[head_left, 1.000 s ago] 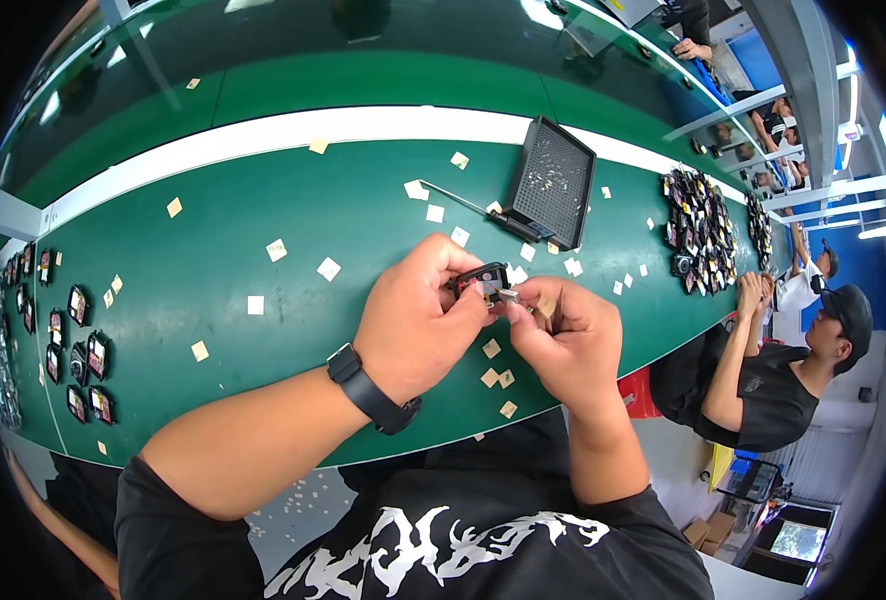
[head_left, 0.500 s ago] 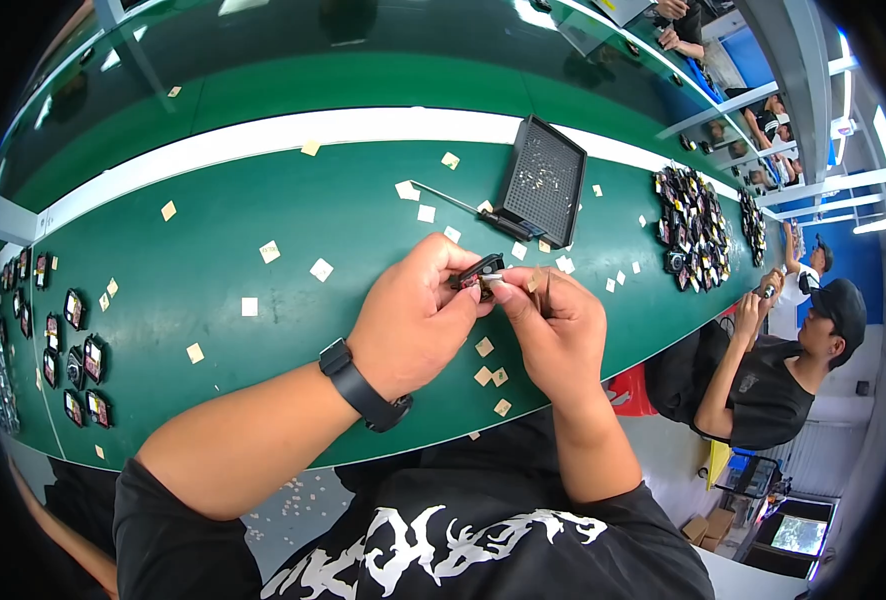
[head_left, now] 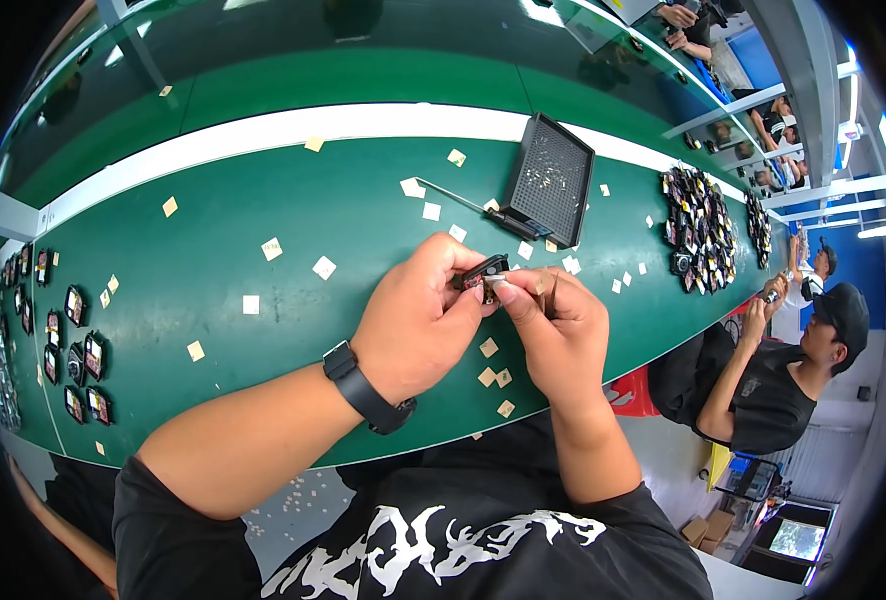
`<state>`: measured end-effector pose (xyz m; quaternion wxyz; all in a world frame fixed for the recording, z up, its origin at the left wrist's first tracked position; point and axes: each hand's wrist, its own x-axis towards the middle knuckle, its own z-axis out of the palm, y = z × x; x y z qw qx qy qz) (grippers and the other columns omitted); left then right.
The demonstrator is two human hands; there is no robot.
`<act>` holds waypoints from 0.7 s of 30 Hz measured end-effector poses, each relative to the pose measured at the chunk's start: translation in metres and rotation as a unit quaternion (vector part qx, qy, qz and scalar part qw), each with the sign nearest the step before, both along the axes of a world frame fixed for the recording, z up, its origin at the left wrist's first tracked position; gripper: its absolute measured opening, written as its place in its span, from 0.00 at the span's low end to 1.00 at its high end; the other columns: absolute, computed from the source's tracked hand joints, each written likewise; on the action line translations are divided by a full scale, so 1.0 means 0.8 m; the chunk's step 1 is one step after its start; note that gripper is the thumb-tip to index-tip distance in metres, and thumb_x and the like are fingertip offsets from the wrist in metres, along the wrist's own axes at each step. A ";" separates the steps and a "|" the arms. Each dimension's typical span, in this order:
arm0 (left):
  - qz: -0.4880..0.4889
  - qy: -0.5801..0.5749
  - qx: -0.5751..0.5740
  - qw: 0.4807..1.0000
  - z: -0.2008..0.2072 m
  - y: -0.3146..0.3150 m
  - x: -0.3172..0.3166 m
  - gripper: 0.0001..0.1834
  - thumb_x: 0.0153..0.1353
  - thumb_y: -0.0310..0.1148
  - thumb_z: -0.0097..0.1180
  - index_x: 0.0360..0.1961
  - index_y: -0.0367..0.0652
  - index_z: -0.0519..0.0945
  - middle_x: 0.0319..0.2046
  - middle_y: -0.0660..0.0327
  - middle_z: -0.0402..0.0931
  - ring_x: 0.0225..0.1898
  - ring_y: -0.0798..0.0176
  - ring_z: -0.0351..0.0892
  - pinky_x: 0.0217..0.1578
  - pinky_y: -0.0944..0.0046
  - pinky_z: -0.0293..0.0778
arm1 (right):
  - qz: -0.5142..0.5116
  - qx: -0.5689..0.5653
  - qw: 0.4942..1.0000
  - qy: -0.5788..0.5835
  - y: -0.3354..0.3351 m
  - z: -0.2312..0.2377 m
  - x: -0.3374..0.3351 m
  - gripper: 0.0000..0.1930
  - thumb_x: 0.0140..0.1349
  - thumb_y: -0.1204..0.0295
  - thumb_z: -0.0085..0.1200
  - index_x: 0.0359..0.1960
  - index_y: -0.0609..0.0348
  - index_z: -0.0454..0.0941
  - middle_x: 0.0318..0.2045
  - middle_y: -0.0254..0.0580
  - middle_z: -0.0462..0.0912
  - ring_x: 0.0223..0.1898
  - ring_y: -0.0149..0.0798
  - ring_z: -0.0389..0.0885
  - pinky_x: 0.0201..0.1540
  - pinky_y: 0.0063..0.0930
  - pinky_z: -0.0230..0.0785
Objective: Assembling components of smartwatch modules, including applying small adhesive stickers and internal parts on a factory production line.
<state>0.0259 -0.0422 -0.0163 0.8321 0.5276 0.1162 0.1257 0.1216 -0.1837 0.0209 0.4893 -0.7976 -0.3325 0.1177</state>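
Above the green table, my left hand [head_left: 413, 325] is closed round a small black device [head_left: 485, 268], whose housing shows reddish parts inside. My right hand [head_left: 563, 330] meets it from the other side, thumb and fingertips pinched on a small silvery piece [head_left: 496, 280] at the device's edge. Fingers hide much of the device and how the piece sits in it. Beyond the hands lies a black tray [head_left: 540, 205] with a perforated bottom and tiny bits in it. A screwdriver [head_left: 463, 196] rests against its near left side.
Small paper squares [head_left: 324, 267] are scattered over the table [head_left: 293, 350]. Black devices stand in a group [head_left: 94, 355] at the left and a dense pile [head_left: 698, 230] at the right. A person [head_left: 783, 370] in a black cap sits to the right, beside a red stool [head_left: 631, 392].
The view has shifted very slightly. Both hands keep the same hold on the device and the silvery piece, with barely any finger movement.
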 end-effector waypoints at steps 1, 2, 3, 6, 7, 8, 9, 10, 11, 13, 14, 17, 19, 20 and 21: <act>0.002 0.001 0.003 1.000 0.000 -0.001 0.000 0.10 0.72 0.17 0.48 0.52 0.32 0.69 0.50 0.52 0.78 0.52 0.65 0.81 0.55 0.62 0.81 | 0.000 0.000 1.000 0.000 -0.001 -0.003 0.000 0.06 0.64 0.77 0.66 0.41 0.65 0.88 0.35 0.40 0.87 0.31 0.26 0.80 0.33 0.22 0.72; 0.004 0.001 0.007 1.000 0.001 -0.001 0.000 0.10 0.71 0.16 0.48 0.52 0.32 0.69 0.50 0.52 0.78 0.52 0.65 0.81 0.55 0.62 0.81 | -0.015 0.023 0.997 0.076 -0.002 -0.010 0.001 0.06 0.65 0.77 0.66 0.41 0.67 0.87 0.34 0.39 0.86 0.31 0.25 0.80 0.33 0.22 0.72; 0.004 0.002 0.006 1.000 0.002 -0.001 0.000 0.10 0.71 0.16 0.48 0.52 0.32 0.69 0.50 0.52 0.78 0.52 0.65 0.81 0.55 0.62 0.81 | -0.030 0.045 0.987 0.152 0.000 -0.012 0.001 0.07 0.65 0.76 0.65 0.41 0.68 0.87 0.33 0.37 0.86 0.30 0.25 0.80 0.33 0.21 0.72; -0.002 0.015 0.013 1.000 0.003 0.001 0.000 0.10 0.71 0.17 0.49 0.52 0.33 0.69 0.50 0.52 0.78 0.52 0.65 0.81 0.55 0.62 0.81 | -0.047 0.093 0.956 0.275 0.011 0.004 -0.005 0.07 0.65 0.78 0.66 0.40 0.70 0.85 0.29 0.34 0.84 0.28 0.23 0.78 0.34 0.19 0.72; -0.004 0.004 -0.011 1.000 0.003 0.001 -0.001 0.10 0.71 0.17 0.49 0.52 0.33 0.70 0.50 0.52 0.78 0.52 0.65 0.81 0.55 0.62 0.81 | -0.047 0.094 0.956 0.275 0.012 0.004 -0.005 0.07 0.65 0.78 0.66 0.40 0.70 0.85 0.29 0.34 0.84 0.28 0.23 0.78 0.34 0.19 0.72; -0.006 -0.007 -0.036 0.999 0.002 0.002 -0.001 0.10 0.71 0.18 0.50 0.52 0.33 0.70 0.51 0.53 0.78 0.52 0.65 0.80 0.55 0.62 0.81 | -0.052 0.112 0.950 0.288 0.013 0.004 -0.004 0.06 0.64 0.78 0.66 0.39 0.69 0.83 0.28 0.33 0.83 0.27 0.23 0.78 0.33 0.19 0.72; -0.007 -0.007 -0.035 0.999 0.002 0.002 -0.002 0.10 0.71 0.18 0.50 0.52 0.33 0.70 0.51 0.53 0.78 0.52 0.65 0.80 0.55 0.62 0.81 | -0.057 0.130 0.943 0.301 0.014 0.004 -0.003 0.06 0.64 0.79 0.66 0.38 0.68 0.81 0.26 0.33 0.82 0.26 0.23 0.77 0.33 0.18 0.72; -0.018 -0.005 -0.034 0.999 0.002 0.001 -0.002 0.10 0.71 0.18 0.50 0.52 0.33 0.70 0.50 0.54 0.78 0.52 0.66 0.80 0.55 0.62 0.81 | -0.058 0.131 0.943 0.300 0.012 0.002 0.001 0.06 0.64 0.79 0.66 0.38 0.68 0.81 0.26 0.33 0.82 0.26 0.23 0.77 0.33 0.18 0.72; -0.030 -0.003 -0.033 0.999 0.003 0.001 -0.003 0.10 0.72 0.19 0.50 0.52 0.34 0.71 0.50 0.55 0.78 0.52 0.66 0.80 0.56 0.62 0.81 | -0.050 0.110 0.946 0.300 0.008 -0.001 0.009 0.07 0.62 0.80 0.67 0.37 0.65 0.79 0.26 0.32 0.81 0.26 0.23 0.77 0.32 0.17 0.72; -0.036 -0.010 -0.042 0.998 0.001 0.003 -0.002 0.10 0.72 0.19 0.50 0.52 0.34 0.71 0.50 0.55 0.78 0.52 0.66 0.80 0.56 0.62 0.81 | -0.044 0.091 0.949 0.299 0.006 -0.001 0.018 0.09 0.61 0.81 0.67 0.36 0.62 0.77 0.27 0.31 0.80 0.26 0.22 0.76 0.31 0.17 0.71; -0.040 -0.017 -0.052 0.998 0.000 0.004 -0.002 0.10 0.72 0.19 0.50 0.52 0.34 0.71 0.50 0.55 0.78 0.52 0.66 0.81 0.56 0.62 0.81 | -0.039 0.084 0.941 0.324 0.008 0.000 0.022 0.10 0.60 0.80 0.69 0.36 0.61 0.76 0.27 0.29 0.79 0.25 0.22 0.75 0.28 0.15 0.68; -0.053 0.003 -0.052 0.997 0.004 0.007 -0.001 0.09 0.72 0.19 0.51 0.52 0.34 0.72 0.51 0.55 0.78 0.53 0.65 0.81 0.56 0.62 0.81 | -0.025 0.044 0.928 0.368 0.008 0.006 0.035 0.12 0.58 0.78 0.71 0.36 0.59 0.76 0.27 0.27 0.77 0.24 0.20 0.73 0.23 0.14 0.62; -0.053 -0.001 -0.065 0.996 0.007 0.009 -0.002 0.09 0.72 0.19 0.50 0.51 0.33 0.71 0.50 0.54 0.78 0.51 0.65 0.82 0.55 0.63 0.81 | -0.001 0.014 0.914 0.406 0.009 0.011 0.040 0.15 0.57 0.75 0.73 0.37 0.59 0.76 0.26 0.26 0.76 0.24 0.18 0.71 0.20 0.13 0.55; -0.050 -0.004 -0.080 0.996 0.008 0.009 -0.002 0.09 0.71 0.18 0.49 0.51 0.31 0.71 0.49 0.54 0.78 0.49 0.64 0.83 0.53 0.65 0.81 | -0.002 0.018 0.914 0.406 0.009 0.014 0.040 0.15 0.57 0.75 0.73 0.37 0.59 0.76 0.26 0.26 0.76 0.24 0.18 0.71 0.20 0.13 0.55; -0.052 -0.005 -0.076 0.996 0.011 0.011 -0.001 0.09 0.71 0.18 0.49 0.51 0.31 0.71 0.49 0.54 0.78 0.49 0.64 0.83 0.53 0.65 0.81 | 0.004 -0.001 0.914 0.406 0.009 0.018 0.041 0.14 0.58 0.74 0.72 0.37 0.59 0.76 0.27 0.26 0.76 0.24 0.18 0.71 0.20 0.13 0.55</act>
